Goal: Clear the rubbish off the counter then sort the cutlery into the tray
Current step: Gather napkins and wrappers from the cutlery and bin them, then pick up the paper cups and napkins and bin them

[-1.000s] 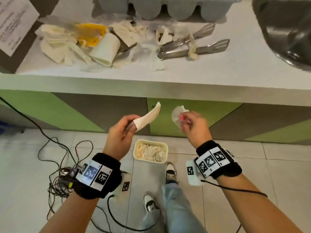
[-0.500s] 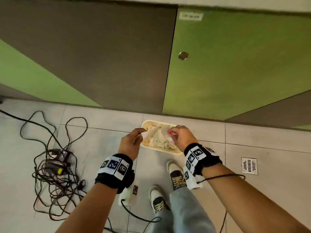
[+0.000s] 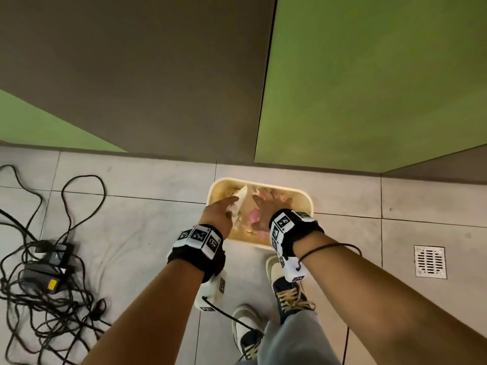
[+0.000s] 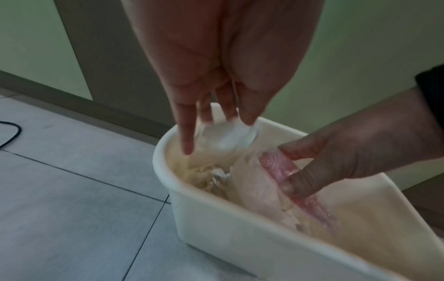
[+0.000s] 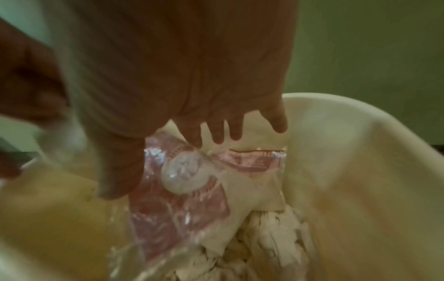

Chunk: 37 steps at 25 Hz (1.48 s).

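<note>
Presently the left hand [image 3: 220, 214] hangs over the bin [image 3: 305, 196], fingers [image 4: 186, 133] straight and spread, a pale scrap [image 4: 223, 140] blurred at their tips; whether they touch it cannot be told. Right hand [image 3: 266, 209] reaches inside, fingers splayed, touching a pink wrapper [image 5: 182, 194] atop crumpled paper [image 5: 269, 245]. Bin stands on floor tiles [image 3: 137, 206] before the cabinet [image 3: 369, 88].

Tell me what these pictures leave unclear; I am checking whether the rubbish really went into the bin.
- Counter, cutlery and tray: outside every view, so what remains to be cleared is unknown.
- Left hand: in the left wrist view, motion blur hides whether its fingers touch the pale scrap.
- Bin: both hands and the top litter cover its bottom.
- Pink wrapper: print too blurred to read, right wrist view.
</note>
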Tool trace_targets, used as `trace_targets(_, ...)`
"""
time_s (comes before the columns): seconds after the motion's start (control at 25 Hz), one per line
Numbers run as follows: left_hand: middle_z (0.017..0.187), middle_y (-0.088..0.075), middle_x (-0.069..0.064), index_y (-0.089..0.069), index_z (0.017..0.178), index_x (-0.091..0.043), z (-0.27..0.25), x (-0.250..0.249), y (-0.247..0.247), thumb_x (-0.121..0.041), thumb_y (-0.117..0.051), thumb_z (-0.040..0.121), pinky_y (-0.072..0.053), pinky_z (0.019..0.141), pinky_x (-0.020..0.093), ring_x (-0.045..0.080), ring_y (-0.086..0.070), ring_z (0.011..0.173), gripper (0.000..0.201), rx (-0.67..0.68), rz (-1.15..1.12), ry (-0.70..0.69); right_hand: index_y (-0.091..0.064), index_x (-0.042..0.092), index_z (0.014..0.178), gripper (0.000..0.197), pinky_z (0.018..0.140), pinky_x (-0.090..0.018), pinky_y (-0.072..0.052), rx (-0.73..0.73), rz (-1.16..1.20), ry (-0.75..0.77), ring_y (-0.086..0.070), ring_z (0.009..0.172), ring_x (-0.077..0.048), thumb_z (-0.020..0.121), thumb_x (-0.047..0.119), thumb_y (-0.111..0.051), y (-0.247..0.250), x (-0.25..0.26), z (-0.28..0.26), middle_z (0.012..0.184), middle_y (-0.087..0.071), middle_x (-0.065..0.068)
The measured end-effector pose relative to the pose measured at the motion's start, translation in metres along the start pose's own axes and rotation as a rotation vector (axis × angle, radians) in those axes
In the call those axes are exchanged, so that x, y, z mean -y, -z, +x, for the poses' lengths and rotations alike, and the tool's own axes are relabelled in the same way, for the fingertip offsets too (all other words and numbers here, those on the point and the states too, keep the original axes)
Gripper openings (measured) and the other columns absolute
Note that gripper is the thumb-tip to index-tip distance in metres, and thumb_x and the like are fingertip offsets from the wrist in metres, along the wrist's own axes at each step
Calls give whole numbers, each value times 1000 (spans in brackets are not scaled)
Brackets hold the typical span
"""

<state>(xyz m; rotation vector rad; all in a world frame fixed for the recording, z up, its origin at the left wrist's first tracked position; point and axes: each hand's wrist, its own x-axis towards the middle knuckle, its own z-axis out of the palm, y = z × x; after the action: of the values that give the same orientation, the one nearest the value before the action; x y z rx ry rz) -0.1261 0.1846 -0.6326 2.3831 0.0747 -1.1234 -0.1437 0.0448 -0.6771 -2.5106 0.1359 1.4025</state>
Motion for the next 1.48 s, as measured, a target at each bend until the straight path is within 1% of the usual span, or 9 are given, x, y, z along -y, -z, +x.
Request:
trace_targets(0.12, 158, -19, -3, -27, 146, -23, -7, -4, -1, -13, -48, 93, -27, 112, 24, 20, -34, 139, 58, 78, 87, -7, -19, 18, 145, 77, 115, -53, -16, -11, 57, -35, -8, 145, -30, 84, 43, -56, -5, -2, -8, 158, -9, -3)
trace_targets(0.32, 140, -49, 4, -53, 129, -21, -62, -25, 34, -17, -53, 90, -41, 102, 27, 24, -54, 119, 39, -24, -13, -33, -35, 17, 139, 53, 110, -39, -33, -244, 318, -102, -35, 134, -28, 88, 19, -51, 21, -8, -81, 148, -33, -8)
trace_targets(0.44, 126, -61, 2, -59, 122, -18, -114, -50, 69, -14, -52, 90, -41, 88, 18, 22, -60, 100, 32, -41, -105, -94, -46, 18, 132, 44, 107, -36, -39, -247, 394, -81, -47, 126, -27, 87, 18, -51, 46, -3, -144, 141, -44, -8)
trace_targets(0.56, 105, -64, -1, -64, 112, -14, -183, -90, 117, -10, -53, 90, -42, 56, 8, 16, -58, 82, 25, -61, -226, -204, -52, 17, 126, 39, 102, -35, -44, -295, 405, 25, -54, 117, -26, 87, 18, -52, 91, 10, -233, 131, -55, -8)
trace_targets(0.64, 91, -62, -8, -64, 109, -13, -235, -119, 152, -9, -54, 89, -43, 49, 2, 3, -60, 67, 22, -41, -254, -309, -53, 16, 125, 37, 99, -32, -45, -350, 413, 99, -56, 114, -25, 88, 18, -53, 125, 20, -300, 127, -59, -7)
trace_targets(0.84, 82, -59, -11, -63, 109, -19, -357, -191, 251, -15, -57, 89, -43, 55, 1, 1, -58, 68, 21, -18, -201, -533, -54, 19, 124, 33, 85, -25, -45, -557, 459, 237, -58, 100, -17, 91, 18, -53, 217, 43, -460, 119, -60, 0)
trace_targets(1.04, 89, -62, -6, -64, 104, -23, -445, -243, 336, -17, -57, 89, -43, 68, 14, 7, -56, 71, 17, -251, -181, -673, -60, 16, 116, 27, 72, -20, -44, -851, 544, 309, -57, 89, -16, 90, 17, -55, 296, 55, -566, 104, -58, 5)
trace_targets(1.24, 109, -63, 3, -65, 109, -17, -453, -271, 386, -14, -58, 87, -44, 71, 24, 17, -54, 73, 23, -579, -251, -583, -63, 12, 111, 24, 78, -25, -40, -999, 569, 277, -53, 85, -18, 87, 15, -58, 348, 49, -585, 113, -64, -9)
trace_targets(1.48, 134, -50, 14, -54, 125, -15, -415, -298, 428, -21, -62, 84, -40, 99, 33, 30, -52, 117, 42, -715, -7, -420, -62, 8, 113, 29, 87, -24, -39, -1039, 425, 293, -57, 104, -27, 84, 9, -59, 415, 54, -567, 120, -60, -14)
